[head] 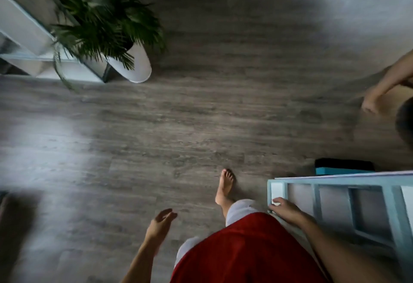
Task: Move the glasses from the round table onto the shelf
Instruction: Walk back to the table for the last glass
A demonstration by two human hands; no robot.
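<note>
No glasses and no round table show in this blurred, downward head view. A pale blue shelf unit (330, 187) with open compartments fills the lower right. My right hand (285, 209) lies on its near left corner, fingers curled over the frame and thumb below the edge. A small pale patch sits under the fingertips, and I cannot tell what it is. My left hand (161, 222) hangs free over the floor with fingers apart and nothing in it. My red top and one bare foot (225, 185) are below.
Grey wood-look floor (201, 115) spreads across the middle. A palm plant in a white pot (138, 63) stands beside a white shelf unit (24, 30) at upper left. Another person's arm and hand (373, 101) reach in at right. A black and teal object (344, 167) lies behind the blue shelf.
</note>
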